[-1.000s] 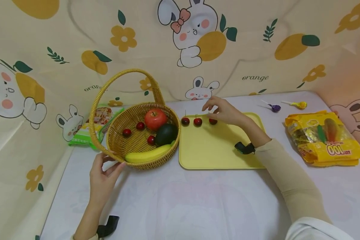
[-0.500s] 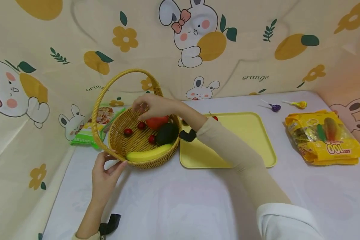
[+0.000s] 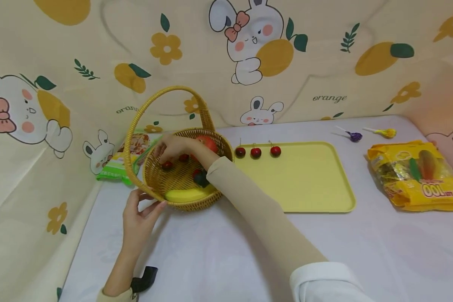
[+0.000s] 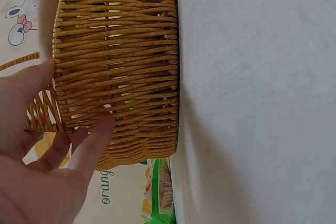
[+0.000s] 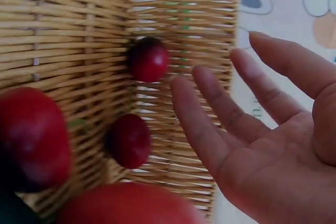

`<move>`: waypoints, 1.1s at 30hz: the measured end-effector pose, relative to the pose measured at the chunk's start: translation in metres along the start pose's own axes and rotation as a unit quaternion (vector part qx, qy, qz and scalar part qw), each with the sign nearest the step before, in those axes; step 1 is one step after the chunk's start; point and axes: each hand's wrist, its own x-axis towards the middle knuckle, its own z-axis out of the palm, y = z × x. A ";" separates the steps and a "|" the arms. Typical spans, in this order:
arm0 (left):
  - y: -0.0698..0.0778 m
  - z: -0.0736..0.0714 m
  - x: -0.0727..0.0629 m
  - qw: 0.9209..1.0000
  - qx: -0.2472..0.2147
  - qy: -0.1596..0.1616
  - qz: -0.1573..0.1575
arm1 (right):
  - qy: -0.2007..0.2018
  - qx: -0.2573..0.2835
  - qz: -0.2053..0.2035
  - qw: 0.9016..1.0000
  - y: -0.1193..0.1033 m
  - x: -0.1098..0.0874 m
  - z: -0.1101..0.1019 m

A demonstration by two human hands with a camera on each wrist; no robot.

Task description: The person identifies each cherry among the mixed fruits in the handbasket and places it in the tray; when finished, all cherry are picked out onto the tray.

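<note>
My left hand holds the wicker basket at the foot of its handle, thumb and fingers against the woven rim. Over the basket's left inside hovers my right hand, its fingers loosely bent and nothing between them in the right wrist view. Just by its fingertips are a cherry and another cherry, with a third cherry near the basket's middle. A red round fruit, a dark green avocado and a banana also lie inside, partly covered by the right arm.
A yellow tray stands right of the basket, with three stemmed cherries along its back edge. Farther right are a yellow candy bag, a purple lollipop and a yellow lollipop. A green snack packet lies behind the basket.
My right hand has moved left from the cherries on the tray into the basket. The left hand keeps its hold on the basket. The head view has shifted slightly.
</note>
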 end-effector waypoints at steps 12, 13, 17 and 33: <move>-0.001 -0.001 0.000 1.000 0.009 0.003 -0.013 | -0.110 0.011 0.042 0.993 0.008 0.002 0.008; -0.001 -0.001 0.000 1.000 0.009 0.004 -0.016 | -0.122 0.015 0.042 0.991 0.008 0.003 0.009; 0.004 0.001 0.001 1.000 0.012 0.006 -0.028 | -0.166 0.023 0.040 0.985 0.010 0.005 0.012; 0.027 0.006 0.002 1.000 0.017 0.005 -0.021 | -0.238 -0.011 0.057 0.970 0.006 0.003 0.017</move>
